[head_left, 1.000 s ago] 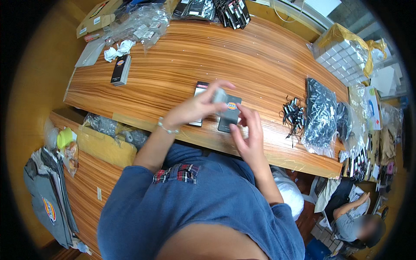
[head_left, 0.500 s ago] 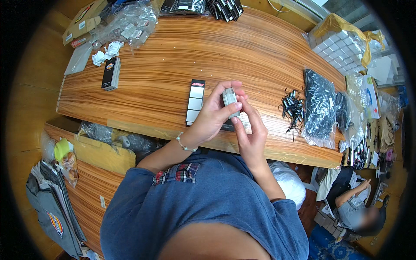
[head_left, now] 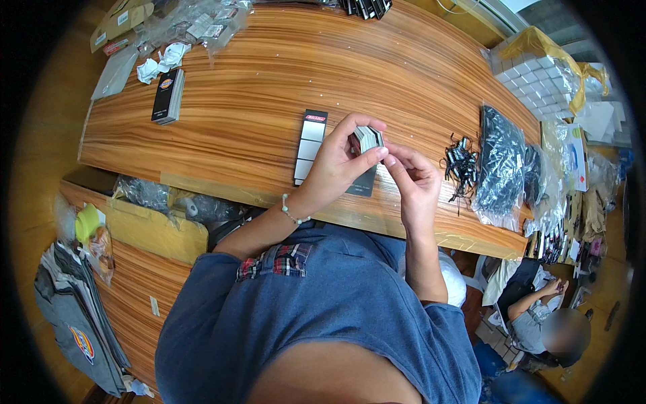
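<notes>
My left hand (head_left: 340,158) is closed round a thick stack of small white cards (head_left: 367,139), its thumb across the near side. My right hand (head_left: 416,176) has its thumb and forefinger pinched at the stack's right edge; the fingertips partly hide the spot. Just left of my left hand, a long black hang tag (head_left: 311,138) with white panels lies on the wooden table. Below the hands, a dark tag (head_left: 364,183) lies partly covered by my left hand.
A stack of black hang tags (head_left: 167,97) stands at the left, near crumpled paper (head_left: 163,62) and clear plastic bags (head_left: 195,27). To the right are a heap of black tag strings (head_left: 460,167), a filled plastic bag (head_left: 499,161) and wrapped white boxes (head_left: 535,71). Another person (head_left: 538,323) sits lower right.
The stack has tilted and its cards now fan slightly. My right hand has shifted right, from cupping the stack to pinching its edge. The view has moved a little.
</notes>
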Demonstrator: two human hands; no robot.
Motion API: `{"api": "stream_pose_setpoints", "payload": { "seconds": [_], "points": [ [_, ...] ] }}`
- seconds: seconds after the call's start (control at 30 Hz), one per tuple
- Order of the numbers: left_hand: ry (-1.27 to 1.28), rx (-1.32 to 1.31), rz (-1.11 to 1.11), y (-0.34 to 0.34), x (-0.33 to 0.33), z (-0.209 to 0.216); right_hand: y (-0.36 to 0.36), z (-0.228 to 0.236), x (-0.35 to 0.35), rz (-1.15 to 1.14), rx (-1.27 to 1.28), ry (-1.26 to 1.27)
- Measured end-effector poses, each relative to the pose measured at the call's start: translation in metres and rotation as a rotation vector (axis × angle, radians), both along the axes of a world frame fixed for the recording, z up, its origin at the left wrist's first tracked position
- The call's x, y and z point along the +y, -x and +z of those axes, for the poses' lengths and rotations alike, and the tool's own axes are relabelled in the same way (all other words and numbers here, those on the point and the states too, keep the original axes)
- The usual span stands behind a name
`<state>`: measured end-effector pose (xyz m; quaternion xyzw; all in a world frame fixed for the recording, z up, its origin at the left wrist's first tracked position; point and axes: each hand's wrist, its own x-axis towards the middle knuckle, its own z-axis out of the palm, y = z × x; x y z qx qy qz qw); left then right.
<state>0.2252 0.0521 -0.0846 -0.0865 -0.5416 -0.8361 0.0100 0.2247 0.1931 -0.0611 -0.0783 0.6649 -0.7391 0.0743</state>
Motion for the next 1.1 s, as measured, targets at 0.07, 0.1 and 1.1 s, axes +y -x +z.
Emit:
{"api": "stream_pose_setpoints", "payload": {
  "seconds": [0.07,0.1,1.1],
  "points": [
    [0.007,-0.005,-0.014,0.001,-0.003,0.000,0.002,0.002,0.000,0.038,-0.012,0.023],
    [0.011,-0.006,-0.023,0.002,-0.004,0.000,0.004,0.003,0.001,0.047,-0.021,0.027],
    [0.673,0.311,1.336,0.120,-0.218,-0.046,0.236,-0.021,-0.178,0.523,0.635,-0.503]
  ]
}}
